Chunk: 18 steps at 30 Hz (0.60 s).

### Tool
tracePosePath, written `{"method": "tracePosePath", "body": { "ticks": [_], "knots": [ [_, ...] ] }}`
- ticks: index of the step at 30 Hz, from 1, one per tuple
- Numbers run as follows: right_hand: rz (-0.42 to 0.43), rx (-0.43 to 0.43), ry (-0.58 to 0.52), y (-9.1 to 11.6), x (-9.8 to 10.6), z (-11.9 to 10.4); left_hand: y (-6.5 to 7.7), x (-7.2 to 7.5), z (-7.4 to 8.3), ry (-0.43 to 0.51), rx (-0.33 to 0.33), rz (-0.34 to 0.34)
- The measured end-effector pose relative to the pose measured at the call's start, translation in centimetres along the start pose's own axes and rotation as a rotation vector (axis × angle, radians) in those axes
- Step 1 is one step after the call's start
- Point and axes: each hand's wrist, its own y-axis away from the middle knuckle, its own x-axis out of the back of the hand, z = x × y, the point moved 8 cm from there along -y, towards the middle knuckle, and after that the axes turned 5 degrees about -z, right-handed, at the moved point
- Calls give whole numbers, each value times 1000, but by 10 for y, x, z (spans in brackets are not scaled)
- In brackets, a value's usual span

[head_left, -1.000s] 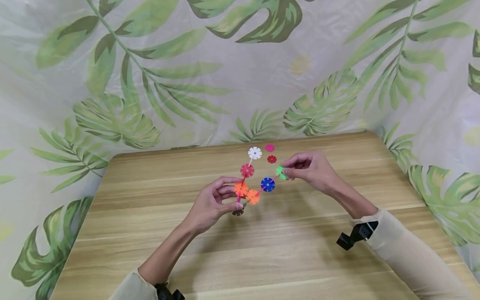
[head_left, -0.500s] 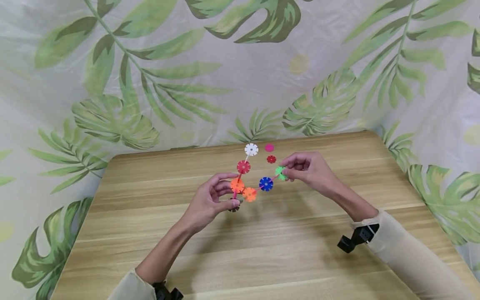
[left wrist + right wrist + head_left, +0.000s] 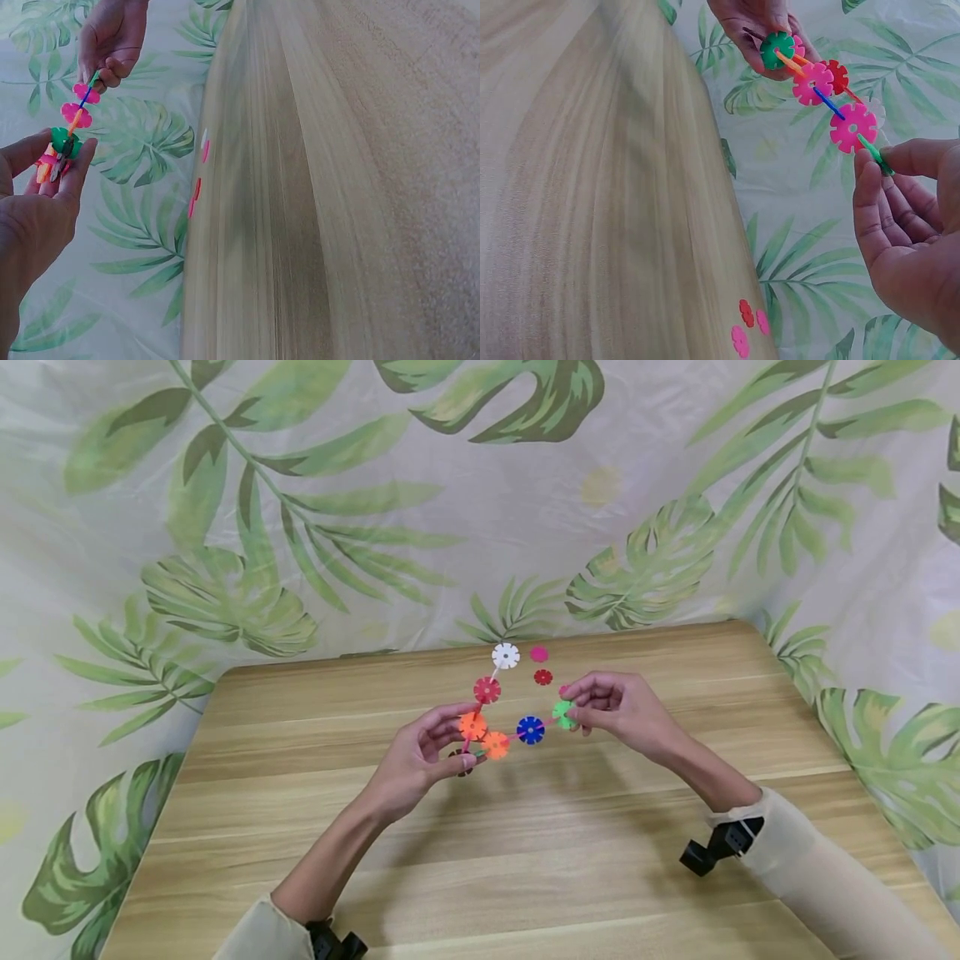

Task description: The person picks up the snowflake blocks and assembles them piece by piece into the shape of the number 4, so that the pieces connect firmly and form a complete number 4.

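Note:
Both hands hold a branching chain of slotted plastic discs over the table. My left hand (image 3: 412,764) pinches its left part, between thumb and fingers, beside a dark brown disc (image 3: 460,765) and an orange disc (image 3: 472,727). From there a red disc (image 3: 487,690) and a white disc (image 3: 506,655) reach away as one arm. The other arm runs through a second orange disc (image 3: 495,745) and a blue disc (image 3: 530,730) to a green disc (image 3: 564,715). My right hand (image 3: 633,717) pinches this green disc, seen edge-on in the right wrist view. Pink discs (image 3: 853,128) join them crosswise.
Loose discs lie near the table's far edge: a pink disc (image 3: 539,654), a red disc (image 3: 543,677) and another pink disc (image 3: 762,322) beside my right fingertips in the head view. A leaf-patterned cloth (image 3: 360,527) hangs behind the wooden table (image 3: 525,868).
My left hand has shifted slightly left and up, carrying the white and red discs with it. My right hand has dropped a little with the green disc, uncovering a loose pink disc behind.

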Motion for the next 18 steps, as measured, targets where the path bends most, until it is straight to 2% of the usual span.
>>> {"method": "tracePosePath", "body": {
  "ticks": [12, 18],
  "knots": [
    [-6, 13, -20, 0, -3, -1, 2, 2, -3, 13, 13, -8],
    [-4, 17, -27, -1, -6, -4, 2, -1, -5, 62, 12, -22]
  ]
}}
